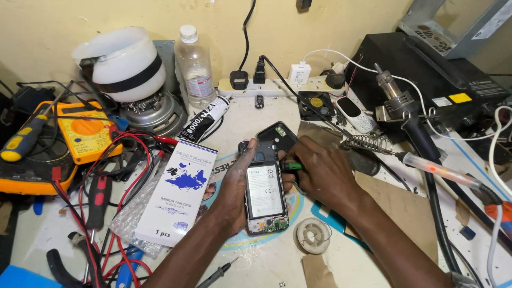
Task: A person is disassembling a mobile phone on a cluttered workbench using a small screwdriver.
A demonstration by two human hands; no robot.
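Phone [265, 193] opened up, back off, on a cluttered white workbench [266, 261] against a yellow wall.
Left hand [234, 186] wraps its left edge, fingers closed on it; right hand [320, 170] pinches a green-handled tool [292, 166] at its top. White box [176, 192] left of the grip, solder spool [312, 234] just below-right, soldering iron [437, 168] far right.

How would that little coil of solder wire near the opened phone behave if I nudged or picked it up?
The solder coil lies flat on its side on the bench, so it probably slides rather than rolls. It looks small, likely light. Its thin wire loops seem loosely wound, so a loose end may bend or uncoil when lifted.
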